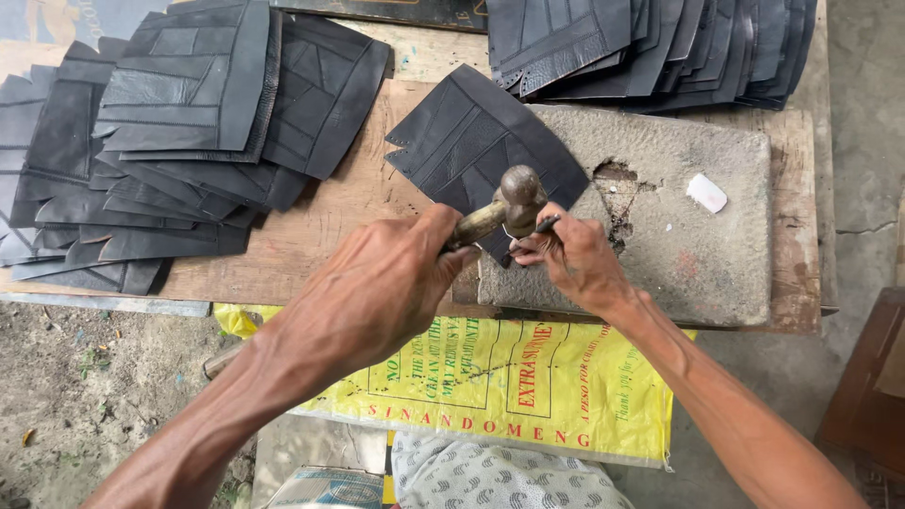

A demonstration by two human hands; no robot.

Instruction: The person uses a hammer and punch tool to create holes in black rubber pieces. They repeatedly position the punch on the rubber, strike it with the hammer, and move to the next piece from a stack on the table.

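Note:
My left hand [382,287] grips the wooden handle of a hammer [517,196], whose rounded metal head hovers over a black leather piece [471,137]. That piece lies partly on a grey stone block [698,217]. My right hand [570,259] pinches a thin dark metal punch [545,224] upright against the leather's near edge, just beside the hammer head.
Stacks of black stitched leather pieces lie at the left [160,141] and top right [660,42] of the wooden board [349,203]. A small white chunk [707,192] sits on the stone. A yellow printed sack [509,382] hangs below the board; dirt ground at left.

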